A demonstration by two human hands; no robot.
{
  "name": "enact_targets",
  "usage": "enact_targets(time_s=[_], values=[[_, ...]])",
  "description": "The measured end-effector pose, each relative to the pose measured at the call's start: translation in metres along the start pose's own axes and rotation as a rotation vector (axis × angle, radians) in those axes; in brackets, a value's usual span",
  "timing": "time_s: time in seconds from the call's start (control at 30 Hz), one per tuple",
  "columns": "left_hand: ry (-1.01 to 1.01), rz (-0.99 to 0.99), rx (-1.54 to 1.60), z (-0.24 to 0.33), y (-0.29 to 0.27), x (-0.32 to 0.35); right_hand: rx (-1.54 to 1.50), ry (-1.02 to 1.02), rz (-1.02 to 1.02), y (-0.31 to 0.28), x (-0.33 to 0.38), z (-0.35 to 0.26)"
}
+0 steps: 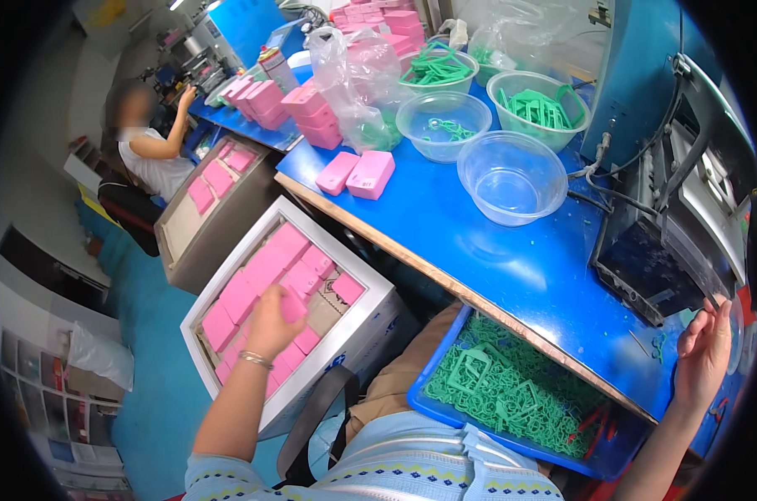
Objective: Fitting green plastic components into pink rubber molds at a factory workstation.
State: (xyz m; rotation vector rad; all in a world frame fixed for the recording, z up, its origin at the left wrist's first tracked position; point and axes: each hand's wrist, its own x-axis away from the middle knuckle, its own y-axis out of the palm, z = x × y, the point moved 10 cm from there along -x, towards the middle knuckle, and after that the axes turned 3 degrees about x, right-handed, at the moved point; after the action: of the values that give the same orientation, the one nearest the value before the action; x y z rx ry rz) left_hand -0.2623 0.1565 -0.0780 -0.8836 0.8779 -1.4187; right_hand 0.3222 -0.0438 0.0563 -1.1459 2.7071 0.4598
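Observation:
My left hand, with a bracelet at its wrist, reaches into an open white foam box. Its fingers are closed on a small pink box among rows of similar pink boxes. At the far right, my right hand hangs beside the front of a dark machine. Its fingers are loosely curled and apart, and I see nothing in them. The fingertips come close to the machine's lower edge; whether they touch it I cannot tell.
A blue table carries two pink boxes, an empty clear bowl and bowls of green parts. Below its edge sits a blue bin of green pieces. Another person sits at the far left.

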Motion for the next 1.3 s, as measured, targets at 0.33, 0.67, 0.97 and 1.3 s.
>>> enact_targets(time_s=[0.33, 0.67, 0.97, 1.3], values=[[-0.046, -0.231, -0.087, -0.04, 0.076, -0.027, -0.022, 0.06, 0.012, 0.006, 0.004, 0.002], [-0.103, -0.501, -0.411, -0.018, 0.043, -0.009, -0.027, 0.309, -0.385, 0.082, 0.063, 0.028], [0.22, -0.891, 1.18, 0.259, 0.051, 0.081, 0.221, 0.137, -0.783, 0.168, 0.137, 0.057], [0.364, -1.13, 1.46, 0.309, 0.076, 0.129, 0.084, 0.353, -0.549, 0.148, 0.143, 0.075]])
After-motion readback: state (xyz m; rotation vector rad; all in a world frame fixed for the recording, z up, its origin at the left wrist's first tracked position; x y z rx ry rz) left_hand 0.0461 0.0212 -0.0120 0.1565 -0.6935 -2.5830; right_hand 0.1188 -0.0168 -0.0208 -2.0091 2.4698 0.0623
